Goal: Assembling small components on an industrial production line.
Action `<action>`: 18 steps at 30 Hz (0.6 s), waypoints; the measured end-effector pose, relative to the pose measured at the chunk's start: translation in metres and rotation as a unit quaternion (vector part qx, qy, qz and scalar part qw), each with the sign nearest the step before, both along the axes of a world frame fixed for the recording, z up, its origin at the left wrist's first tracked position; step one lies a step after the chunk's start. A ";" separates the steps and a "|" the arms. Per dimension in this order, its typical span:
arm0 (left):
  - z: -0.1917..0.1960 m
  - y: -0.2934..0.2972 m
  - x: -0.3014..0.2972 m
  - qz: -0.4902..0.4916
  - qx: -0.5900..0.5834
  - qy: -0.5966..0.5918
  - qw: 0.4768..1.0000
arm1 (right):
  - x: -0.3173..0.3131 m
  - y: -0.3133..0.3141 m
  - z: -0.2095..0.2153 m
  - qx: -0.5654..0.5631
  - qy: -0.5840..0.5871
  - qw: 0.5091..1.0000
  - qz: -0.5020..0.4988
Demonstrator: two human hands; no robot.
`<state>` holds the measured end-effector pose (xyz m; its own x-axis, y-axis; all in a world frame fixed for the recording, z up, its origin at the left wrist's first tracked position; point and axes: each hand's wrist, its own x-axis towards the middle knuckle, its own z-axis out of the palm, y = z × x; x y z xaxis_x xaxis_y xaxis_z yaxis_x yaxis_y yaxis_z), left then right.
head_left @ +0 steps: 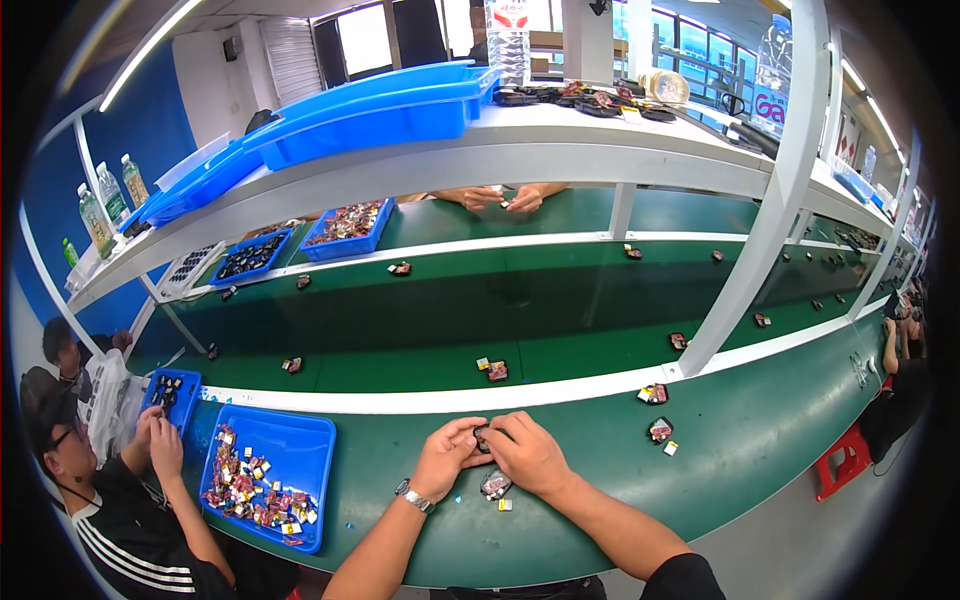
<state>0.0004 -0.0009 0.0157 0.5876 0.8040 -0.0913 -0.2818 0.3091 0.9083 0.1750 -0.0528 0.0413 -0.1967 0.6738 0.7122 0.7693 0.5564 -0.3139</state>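
Observation:
My left hand (445,462), with a watch on the wrist, pinches a small black part (483,438) over the green work surface. The fingers of my right hand (528,458) are closed on the same part from the other side and hide some of it. Just below the hands lies a small dark, rounded piece with a reddish inside (495,484). Next to it is a little white-and-yellow block (505,505). A similar black-and-red piece (660,430) lies farther right, with another small pale block (670,448) beside it.
To my left, a blue tray (328,440) holds many red, white and yellow pieces. A co-worker (110,510) sits beyond it by a smaller blue tray (190,385). Ahead, a white rail (400,402) borders a green belt (420,340) with scattered pieces. A shelf post (765,210) stands at right.

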 end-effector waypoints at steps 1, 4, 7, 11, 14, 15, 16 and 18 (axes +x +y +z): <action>0.000 0.000 0.000 0.001 -0.002 0.000 1.000 | 0.000 0.000 0.000 0.000 0.005 1.000 -0.001; 0.000 0.000 0.000 0.000 -0.001 0.004 1.000 | -0.003 -0.002 -0.002 -0.001 0.010 1.000 -0.015; 0.004 -0.001 0.001 0.000 -0.001 0.003 1.000 | -0.004 -0.004 -0.002 -0.014 0.019 0.999 -0.031; 0.003 -0.001 0.000 -0.001 0.001 0.008 1.000 | -0.007 -0.004 -0.006 -0.021 0.029 0.999 -0.037; 0.005 -0.002 0.000 -0.002 0.001 0.008 1.000 | -0.007 -0.004 -0.008 -0.024 0.036 0.998 -0.042; 0.005 -0.001 0.000 -0.002 0.000 0.010 1.000 | -0.007 -0.003 -0.008 -0.023 0.038 0.998 -0.043; 0.006 -0.002 0.001 -0.001 -0.001 0.013 1.000 | -0.007 -0.003 -0.007 -0.021 0.039 0.998 -0.043; 0.008 -0.002 0.001 0.001 -0.003 0.013 1.000 | -0.008 -0.003 -0.007 -0.018 0.045 0.998 -0.046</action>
<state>0.0014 -0.0033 0.0232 0.5839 0.8043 -0.1106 -0.2592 0.3138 0.9134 0.1668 -0.0562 0.0341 -0.0700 0.7117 0.6990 0.7847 0.4719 -0.4020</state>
